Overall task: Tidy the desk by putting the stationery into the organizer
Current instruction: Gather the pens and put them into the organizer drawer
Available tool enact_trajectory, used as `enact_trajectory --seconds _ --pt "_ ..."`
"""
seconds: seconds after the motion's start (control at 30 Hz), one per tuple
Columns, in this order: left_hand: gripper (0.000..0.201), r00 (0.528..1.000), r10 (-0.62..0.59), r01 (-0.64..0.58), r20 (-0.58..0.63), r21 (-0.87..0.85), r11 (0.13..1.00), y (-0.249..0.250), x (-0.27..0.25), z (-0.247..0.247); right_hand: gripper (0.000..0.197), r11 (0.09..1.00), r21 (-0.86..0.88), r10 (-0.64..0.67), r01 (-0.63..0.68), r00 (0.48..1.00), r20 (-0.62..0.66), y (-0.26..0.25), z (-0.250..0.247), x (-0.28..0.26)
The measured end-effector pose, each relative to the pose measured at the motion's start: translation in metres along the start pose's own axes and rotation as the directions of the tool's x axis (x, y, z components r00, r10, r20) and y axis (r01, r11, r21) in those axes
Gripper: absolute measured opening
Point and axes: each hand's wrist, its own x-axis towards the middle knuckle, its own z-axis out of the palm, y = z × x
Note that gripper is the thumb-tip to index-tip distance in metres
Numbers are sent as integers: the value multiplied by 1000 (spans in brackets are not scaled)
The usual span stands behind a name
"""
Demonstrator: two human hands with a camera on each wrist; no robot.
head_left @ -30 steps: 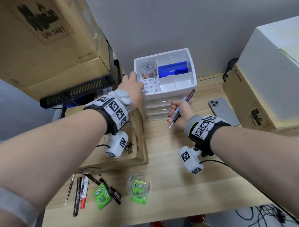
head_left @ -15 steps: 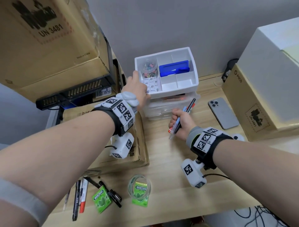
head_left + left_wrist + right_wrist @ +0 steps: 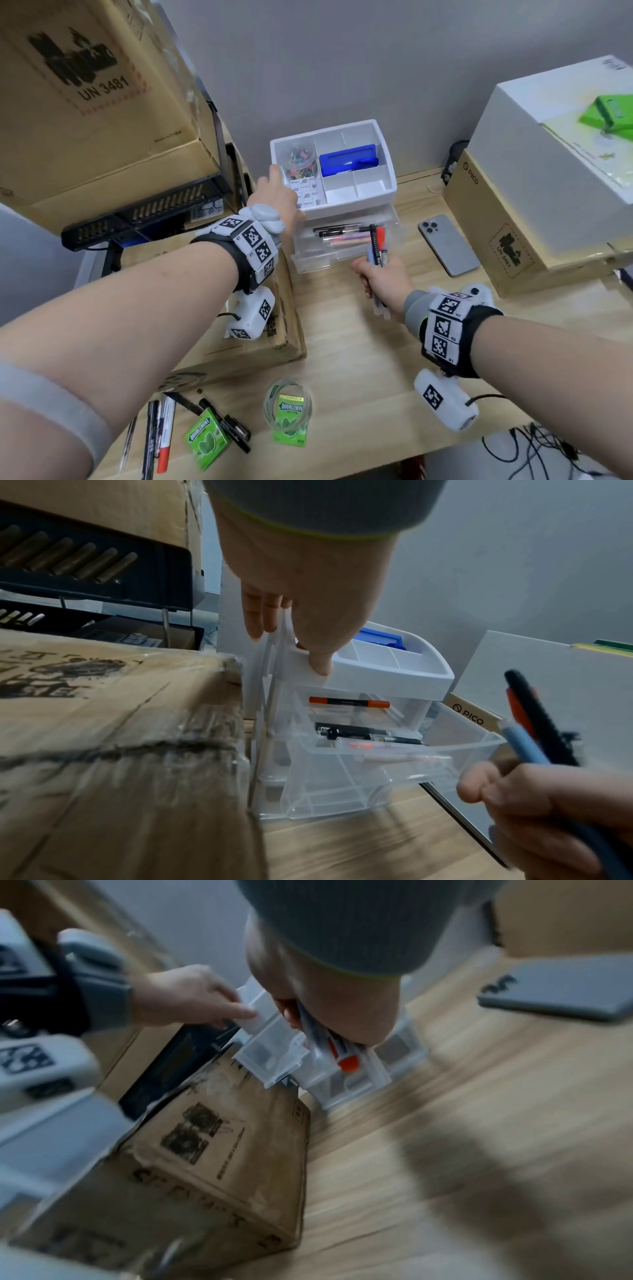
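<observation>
Head view: left hand [image 3: 275,195] grips organizer [image 3: 363,202] at its top-tray corner. Right hand [image 3: 383,279] clutches pen bundle [image 3: 376,241], tips over the open clear drawer [image 3: 318,265] just ahead; drawer holds loose pens [image 3: 337,236].

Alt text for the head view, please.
A right hand grips a bundle of pens at the open clear plastic drawer of a white desk organizer, which the left hand holds. Loose pens and green gum packs lie on the wooden desk.
</observation>
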Motion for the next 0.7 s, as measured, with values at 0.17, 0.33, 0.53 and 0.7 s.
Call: enact_trajectory --seconds 0.17,0.33,0.53,0.7 --pt "33 1000 -11 11 -12 -16 1000 2 -3 -2 20 854 -387 -258 348 929 266 -49 1 -7" --pt "32 998 -58 56 -27 -82 995 4 -3 -1 36 723 -444 -455 529 848 270 -96 23 10" --pt "24 1000 -19 18 -21 -17 1000 0 -2 1 26 573 -619 -407 537 842 353 -79 27 46" --pt "35 998 6 -9 -69 -42 999 -2 -4 5 27 381 -794 -310 474 874 373 -65 22 63"
